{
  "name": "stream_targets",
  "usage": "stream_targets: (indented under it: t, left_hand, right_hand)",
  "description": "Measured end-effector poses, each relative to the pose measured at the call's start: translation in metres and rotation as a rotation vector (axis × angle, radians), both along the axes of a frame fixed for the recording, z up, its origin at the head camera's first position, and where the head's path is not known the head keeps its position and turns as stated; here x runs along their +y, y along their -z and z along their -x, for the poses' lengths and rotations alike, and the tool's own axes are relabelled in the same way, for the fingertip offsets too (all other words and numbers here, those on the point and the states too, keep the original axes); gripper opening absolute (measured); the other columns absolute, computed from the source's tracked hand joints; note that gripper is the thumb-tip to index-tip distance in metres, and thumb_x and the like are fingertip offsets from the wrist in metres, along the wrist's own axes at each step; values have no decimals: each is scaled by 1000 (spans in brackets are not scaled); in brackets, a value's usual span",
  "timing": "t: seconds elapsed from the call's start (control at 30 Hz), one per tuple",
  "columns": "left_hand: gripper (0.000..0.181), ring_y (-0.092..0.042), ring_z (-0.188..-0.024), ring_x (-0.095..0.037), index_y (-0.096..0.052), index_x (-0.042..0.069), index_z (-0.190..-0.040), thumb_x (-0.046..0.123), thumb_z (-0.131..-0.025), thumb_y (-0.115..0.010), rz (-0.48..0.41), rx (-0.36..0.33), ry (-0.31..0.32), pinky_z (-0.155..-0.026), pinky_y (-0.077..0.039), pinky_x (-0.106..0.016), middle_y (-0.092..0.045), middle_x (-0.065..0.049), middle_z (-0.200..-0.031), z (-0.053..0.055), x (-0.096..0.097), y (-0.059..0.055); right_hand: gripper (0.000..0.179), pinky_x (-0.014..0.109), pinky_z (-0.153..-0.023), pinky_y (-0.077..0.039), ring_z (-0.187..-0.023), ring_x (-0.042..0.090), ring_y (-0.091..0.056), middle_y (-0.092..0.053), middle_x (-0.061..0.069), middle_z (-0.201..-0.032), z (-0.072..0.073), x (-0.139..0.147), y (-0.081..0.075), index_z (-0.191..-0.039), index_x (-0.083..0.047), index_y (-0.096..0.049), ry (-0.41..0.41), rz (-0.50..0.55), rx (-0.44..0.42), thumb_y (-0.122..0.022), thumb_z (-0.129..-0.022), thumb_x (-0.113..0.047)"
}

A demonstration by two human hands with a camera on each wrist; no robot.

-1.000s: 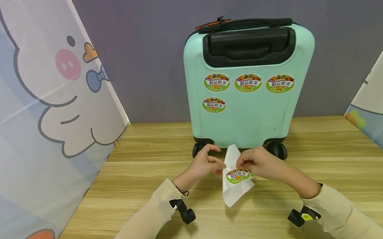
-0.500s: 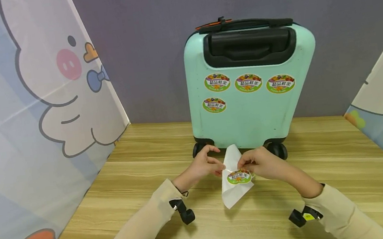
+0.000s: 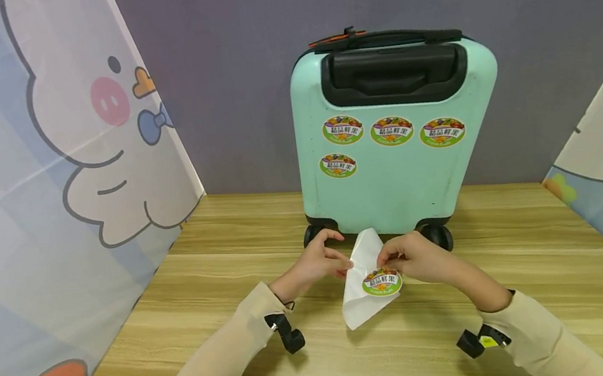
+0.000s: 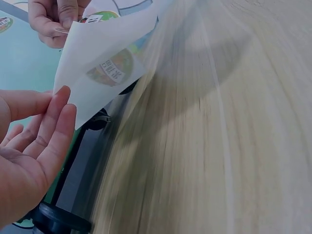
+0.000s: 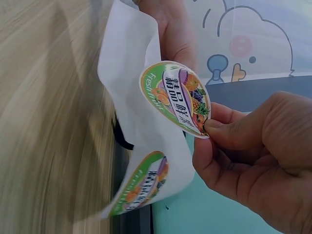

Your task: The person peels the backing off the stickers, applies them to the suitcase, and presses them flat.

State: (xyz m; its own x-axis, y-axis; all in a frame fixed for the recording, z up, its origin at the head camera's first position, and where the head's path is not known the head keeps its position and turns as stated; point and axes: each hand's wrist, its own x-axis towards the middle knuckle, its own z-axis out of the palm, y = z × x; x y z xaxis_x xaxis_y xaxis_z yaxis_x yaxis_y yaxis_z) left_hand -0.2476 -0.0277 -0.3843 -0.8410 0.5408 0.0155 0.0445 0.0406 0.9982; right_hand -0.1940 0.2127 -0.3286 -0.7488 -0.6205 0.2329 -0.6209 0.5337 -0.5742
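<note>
My left hand pinches the edge of a white sticker backing sheet between thumb and fingertip, in front of the suitcase. With thumb and forefinger, my right hand pinches the rim of an oval fruit sticker. That sticker stands away from the curled sheet over most of its face in the right wrist view. A second fruit sticker lies flat on the sheet's lower part; it shows through the paper in the left wrist view. Behind both hands stands a mint-green suitcase, several matching stickers on its front.
The suitcase rests on black wheels on a wood-grain table. A grey panel rises behind it. Cartoon-printed cloths hang on both sides.
The pinched sticker has shifted slightly right and down with my right hand, farther off the sheet. The sheet looks wider, and its lower tip has swung left. My left hand has edged left.
</note>
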Motion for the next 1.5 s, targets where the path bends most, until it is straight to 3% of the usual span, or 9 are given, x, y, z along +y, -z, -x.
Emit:
stream_targets:
  t: [0.33,0.5,0.7,0.97,1.27,1.5]
  left_hand:
    - [54,-65,-64,-15,-40,-4,-132,-12,-86,-67,115,6,-1,-59,-55,-29,-73,-20,-87,2,-4,6]
    - [54,-61,-59,-15,-45,-3,-129,-11,-81,-68,178,6,-7,-53,-47,-24,-72,-13,-80,5,-9,10]
    - [56,-63,-62,-14,-46,-3,-129,-11,-80,-71,258,42,-3,-52,-46,-23,-73,-14,-84,7,-11,12]
    - [61,-69,-82,-22,-47,-3,-132,-8,-78,-76,350,133,14,-62,-54,-27,-72,-15,-99,8,-15,14]
    - [59,-64,-92,-22,-51,-1,-128,-6,-77,-79,420,241,5,-79,-55,-33,-69,-11,-106,8,-17,15]
    - [49,-63,-107,-33,-54,-2,-126,-1,-83,-76,403,348,-19,-91,-52,-40,-67,-15,-113,2,-14,7]
  right_hand:
    - [17,25,-60,-53,-73,7,-64,-73,3,-86,3,3,0,-89,-4,-75,43,-27,23,-67,-86,11]
    - [15,25,-57,-52,-70,8,-63,-74,4,-87,3,6,-1,-92,-3,-75,105,-33,-4,-67,-87,9]
    - [13,25,-57,-52,-71,10,-64,-74,6,-88,3,6,-2,-93,-1,-75,155,-9,-40,-67,-88,8]
    - [15,27,-60,-54,-72,13,-65,-73,7,-90,3,7,-4,-96,-1,-75,187,15,-81,-64,-90,7]
    - [14,28,-59,-53,-71,15,-64,-73,6,-91,2,9,-6,-98,-1,-75,222,42,-89,-63,-93,4]
    - [14,30,-60,-52,-72,14,-64,-73,5,-89,4,9,-6,-100,0,-75,243,75,-94,-63,-95,1]
